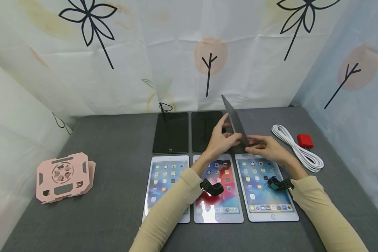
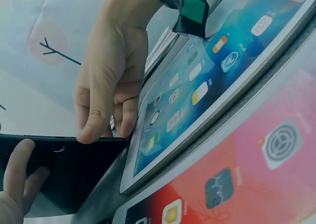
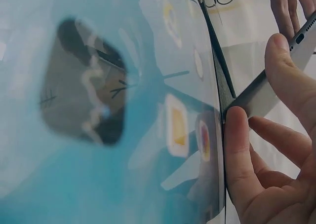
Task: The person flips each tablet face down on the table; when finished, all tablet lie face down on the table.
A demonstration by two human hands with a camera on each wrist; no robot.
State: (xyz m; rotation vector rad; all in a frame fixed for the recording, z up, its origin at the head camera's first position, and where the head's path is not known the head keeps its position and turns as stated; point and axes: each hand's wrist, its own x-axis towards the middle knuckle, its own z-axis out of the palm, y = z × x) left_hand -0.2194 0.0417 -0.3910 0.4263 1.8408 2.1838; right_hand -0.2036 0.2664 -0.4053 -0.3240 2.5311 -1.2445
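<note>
Pale cloth walls (image 1: 255,63) with drawn flowers and little trees are hanging behind and beside a gray desk (image 1: 113,182). Near the desk's back edge, right of the middle, a person is holding up a dark tablet (image 1: 234,117). It is tilting on its side, with its screen facing left. The left hand (image 1: 222,138) is gripping it, with fingers pressing on the dark screen. The right hand (image 1: 267,148) is pinching the tablet's near end at a corner, with the thumb resting on its thin edge. I cannot tell if the tablet is touching the desk.

Two black tablets (image 1: 170,133) are lying flat along the back edge, side by side, just left of it. Closer to the front edge, three white tablets (image 1: 258,182) are lying in a row with their screens glowing. Both arms are reaching over that row, and each is wearing a black wristband (image 1: 212,188).

Toward the desk's right edge, a white cable (image 1: 297,150) is lying in a coil, with a red plug (image 1: 305,140) sitting just beside it. Near the left edge, a pink stand (image 1: 77,171) is resting.
</note>
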